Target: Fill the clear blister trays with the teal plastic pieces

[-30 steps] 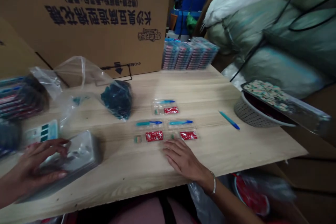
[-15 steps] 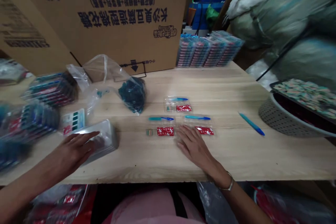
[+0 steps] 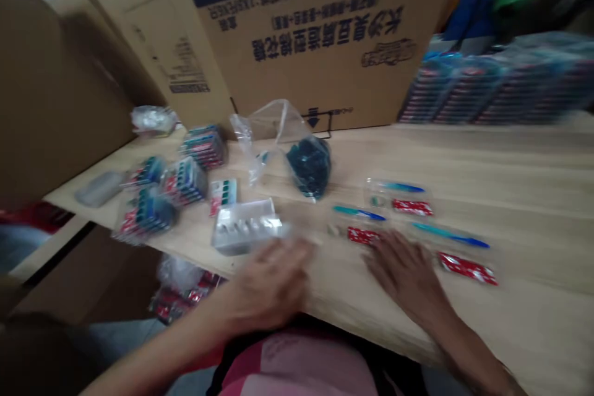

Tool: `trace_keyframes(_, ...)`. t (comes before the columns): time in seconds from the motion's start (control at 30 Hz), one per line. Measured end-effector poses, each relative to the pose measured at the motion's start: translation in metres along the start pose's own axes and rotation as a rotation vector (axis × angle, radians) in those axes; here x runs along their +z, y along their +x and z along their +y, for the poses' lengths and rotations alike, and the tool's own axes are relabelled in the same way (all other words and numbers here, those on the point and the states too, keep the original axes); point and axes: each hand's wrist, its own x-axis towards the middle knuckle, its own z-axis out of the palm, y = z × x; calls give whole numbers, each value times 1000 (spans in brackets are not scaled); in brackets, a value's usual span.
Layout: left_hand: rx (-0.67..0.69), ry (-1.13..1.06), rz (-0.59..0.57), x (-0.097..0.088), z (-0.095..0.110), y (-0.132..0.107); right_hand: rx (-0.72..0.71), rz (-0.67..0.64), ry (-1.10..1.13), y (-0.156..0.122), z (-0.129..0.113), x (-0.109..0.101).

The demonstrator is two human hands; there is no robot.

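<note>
My left hand (image 3: 269, 288) is blurred at the near corner of a clear moulded plastic tray (image 3: 245, 226), and I cannot tell whether it grips the tray. My right hand (image 3: 403, 272) lies with spread fingers on the wooden table (image 3: 533, 161), close to a red printed packet (image 3: 364, 235). To its right are a teal-and-blue pen (image 3: 450, 235) and a second red packet (image 3: 466, 268). A third red packet (image 3: 412, 206) lies beyond the fingers in a clear sleeve. Another teal-and-blue pen (image 3: 359, 213) lies left of them.
Stacked blister packs (image 3: 185, 180) and a white card with green squares (image 3: 223, 195) lie left of the tray, beside a dark teal bag (image 3: 309, 167). More packs (image 3: 492, 90) stand against a large cardboard box (image 3: 325, 31) at the table's back. A plastic bag (image 3: 179, 288) lies below the table edge.
The view has swung left, so the table's objects sit further right. My left hand has gone from on top of the tray to its near corner. My right hand stays by the red packets.
</note>
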Motion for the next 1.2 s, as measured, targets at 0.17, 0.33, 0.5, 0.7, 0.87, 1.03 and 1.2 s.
trace_keyframes(0.17,301,-242,-288,92,69,23,-38,88,224,6,-17,-27)
trace_keyframes(0.33,67,-431,-272,75,29,12,-182,-128,385,-17,-42,-21)
trace_keyframes(0.5,-474,-292,-356,29,-70,-27,-118,-290,337,-18,-50,-10)
trace_keyframes(0.7,-413,-569,-418,40,-119,-45,-39,-455,395,10,-51,-24)
trace_keyframes(0.87,-379,-717,-525,41,-134,-37,-58,-499,453,12,-47,-30)
trace_keyframes(1.03,-384,-786,-557,42,-143,-34,-72,-498,465,7,-48,-31)
trace_keyframes(1.2,-379,-788,-577,39,-141,-33,-106,-461,479,-2,-53,-30)
